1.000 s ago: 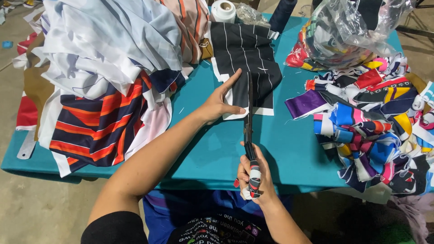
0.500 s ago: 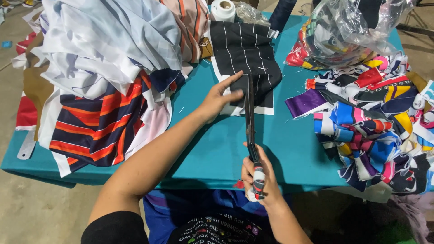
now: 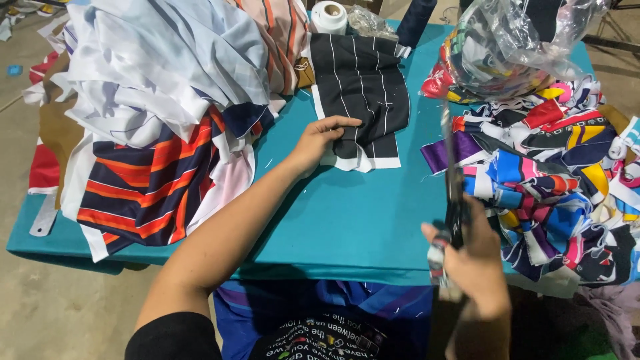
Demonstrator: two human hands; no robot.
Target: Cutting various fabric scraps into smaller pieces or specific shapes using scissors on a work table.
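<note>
Scissors (image 3: 455, 200): stiff metal, sharp blades, gripped at the handles in the right hand (image 3: 470, 263), lifted off the near edge, blades pointing away. Striped cloth (image 3: 363, 93): light, limp, likely to slide; left hand (image 3: 319, 141) presses its near left edge flat with open fingers, which looks the best hold. Teal surface (image 3: 347, 220) carries cloth piles either side; concrete floor (image 3: 40, 313) below.

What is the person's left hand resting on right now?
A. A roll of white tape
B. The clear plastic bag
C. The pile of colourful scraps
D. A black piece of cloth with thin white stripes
D: the left hand lies with its fingers on the edge of the black pinstriped cloth spread flat on the teal table, while the right hand holds the scissors away from it, near the scraps.
</note>
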